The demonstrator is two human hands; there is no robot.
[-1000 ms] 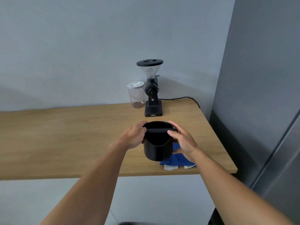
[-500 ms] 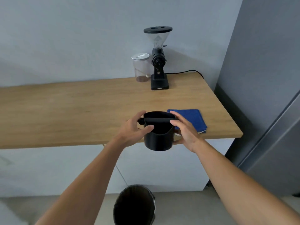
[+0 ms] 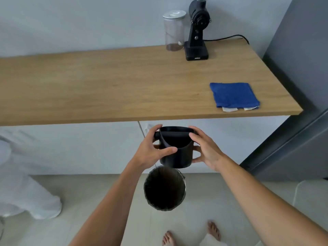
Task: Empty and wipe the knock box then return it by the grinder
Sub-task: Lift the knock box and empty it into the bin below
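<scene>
Both hands hold the knock box (image 3: 175, 150) upright in the air, in front of the counter (image 3: 124, 89) edge and just above the open mouth of the bin (image 3: 164, 188) on the floor; the left hand (image 3: 152, 150) has its grip wrapped round the box's left side, thumb across the front wall, and the right hand (image 3: 206, 150) clasps the right side, fingers near the end of the knock bar (image 3: 173, 134). The box is not yet tipped, so the emptying looks about to begin rather than done; its inside reads as plain black, and whether grounds lie in it I cannot tell. Still ahead, by my reckoning: turning it over the bin, wiping it, and carrying it back. The blue cloth (image 3: 233, 95) lies folded near the counter's right front corner, untouched; the grinder (image 3: 196, 35) stands at the back against the wall, a lidded jar (image 3: 174, 31) just beside it on its left.
</scene>
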